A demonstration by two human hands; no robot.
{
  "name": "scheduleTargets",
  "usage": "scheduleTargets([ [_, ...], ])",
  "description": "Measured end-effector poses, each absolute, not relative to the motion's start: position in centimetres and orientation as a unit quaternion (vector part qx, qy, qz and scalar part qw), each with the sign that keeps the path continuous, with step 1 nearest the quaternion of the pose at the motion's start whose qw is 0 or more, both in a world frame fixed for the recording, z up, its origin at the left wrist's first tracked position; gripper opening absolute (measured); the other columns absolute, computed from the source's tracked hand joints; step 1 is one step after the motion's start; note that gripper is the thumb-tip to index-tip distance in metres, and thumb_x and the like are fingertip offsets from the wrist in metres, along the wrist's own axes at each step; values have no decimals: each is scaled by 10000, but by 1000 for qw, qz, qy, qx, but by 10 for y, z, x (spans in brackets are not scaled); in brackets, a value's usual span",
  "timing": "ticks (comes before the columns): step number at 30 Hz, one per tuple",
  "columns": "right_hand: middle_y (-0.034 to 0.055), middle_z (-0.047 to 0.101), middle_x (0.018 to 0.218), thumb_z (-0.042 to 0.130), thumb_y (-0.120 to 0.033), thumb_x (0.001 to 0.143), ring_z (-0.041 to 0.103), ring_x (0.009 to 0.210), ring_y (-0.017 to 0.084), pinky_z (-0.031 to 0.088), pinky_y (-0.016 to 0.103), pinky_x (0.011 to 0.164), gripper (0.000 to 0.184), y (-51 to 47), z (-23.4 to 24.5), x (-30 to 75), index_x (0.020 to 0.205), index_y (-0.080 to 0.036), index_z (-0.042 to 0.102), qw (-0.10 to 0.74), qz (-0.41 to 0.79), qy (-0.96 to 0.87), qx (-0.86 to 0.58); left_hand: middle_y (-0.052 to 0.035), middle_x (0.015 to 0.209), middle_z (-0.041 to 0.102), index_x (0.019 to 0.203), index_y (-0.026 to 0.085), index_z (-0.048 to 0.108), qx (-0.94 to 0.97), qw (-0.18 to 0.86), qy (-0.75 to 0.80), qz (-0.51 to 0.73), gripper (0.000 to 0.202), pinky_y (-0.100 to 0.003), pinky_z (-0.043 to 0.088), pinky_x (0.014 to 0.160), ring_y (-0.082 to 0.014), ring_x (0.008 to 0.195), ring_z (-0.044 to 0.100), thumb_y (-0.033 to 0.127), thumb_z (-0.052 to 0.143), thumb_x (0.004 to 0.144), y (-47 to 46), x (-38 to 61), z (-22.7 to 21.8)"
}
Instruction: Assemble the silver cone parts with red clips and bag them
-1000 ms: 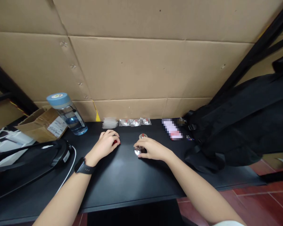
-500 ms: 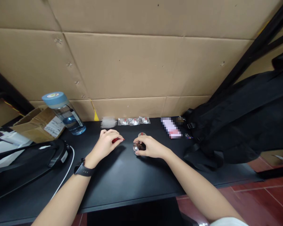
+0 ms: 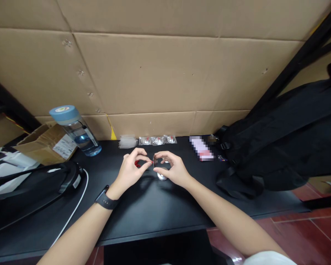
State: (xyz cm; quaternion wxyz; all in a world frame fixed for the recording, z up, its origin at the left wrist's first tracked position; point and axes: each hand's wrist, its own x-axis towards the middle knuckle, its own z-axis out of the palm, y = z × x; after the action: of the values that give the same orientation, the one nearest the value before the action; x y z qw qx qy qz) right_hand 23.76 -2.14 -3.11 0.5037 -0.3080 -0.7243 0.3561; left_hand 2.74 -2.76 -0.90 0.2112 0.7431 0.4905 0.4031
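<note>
My right hand holds a thin, shiny round metal disc by its rim, turned nearly edge-on above the table. Thumb and index finger of my left hand are pinched on a red cord; part of it shows inside the curled fingers, and its red tip is at the disc's left face. Whether the cord passes through the disc I cannot tell. Under my right hand, another round metal piece lies on the black table, partly covered by the fingers.
Three bagged metal discs with red centres lie along the cardboard wall, beside a stack of clear plastic bags. A water bottle, an open carton and a black bag stand left. Rightward are a blurred pink-white item and a black backpack.
My right hand has lifted the disc and turned it edge-on, uncovering a metal piece below. My left hand has moved right, bringing the red cord's tip to the disc.
</note>
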Motion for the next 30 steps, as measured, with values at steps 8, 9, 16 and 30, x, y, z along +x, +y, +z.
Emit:
scheduleTargets([
  [8, 95, 712, 1236, 856, -380, 739, 677, 1114, 249, 568, 398, 893, 420, -23, -36, 233, 1093, -246, 674, 507, 323, -732, -321, -38, 1021, 713, 1027, 246, 465, 705, 286, 468, 450, 322, -367, 504, 896, -221, 945, 751, 312, 701, 819, -29, 34, -17],
  [9, 95, 714, 1235, 855, -382, 741, 677, 1117, 253, 568, 402, 894, 419, -23, -36, 234, 1094, -247, 675, 505, 321, -734, -321, -36, 1007, 722, 1023, 248, 464, 705, 282, 472, 447, 314, -375, 499, 903, -230, 967, 748, 311, 697, 823, -29, 34, -17],
  [16, 82, 734, 1172, 880, -396, 715, 693, 1061, 245, 582, 399, 881, 489, -24, -37, 234, 1131, -251, 668, 514, 325, -724, -327, 22, 921, 774, 1009, 255, 444, 753, 187, 485, 403, 275, -413, 373, 966, -227, 1044, 725, 210, 656, 840, -36, 35, -11],
  [30, 37, 698, 954, 460, -462, 1032, 680, 751, 146, 536, 290, 723, 281, -25, -33, 236, 1027, -217, 597, 419, 416, -738, -329, 6, 922, 794, 1004, 244, 523, 767, 74, 473, 427, 210, -387, 314, 900, -231, 1120, 686, 305, 689, 892, -39, 37, -14],
])
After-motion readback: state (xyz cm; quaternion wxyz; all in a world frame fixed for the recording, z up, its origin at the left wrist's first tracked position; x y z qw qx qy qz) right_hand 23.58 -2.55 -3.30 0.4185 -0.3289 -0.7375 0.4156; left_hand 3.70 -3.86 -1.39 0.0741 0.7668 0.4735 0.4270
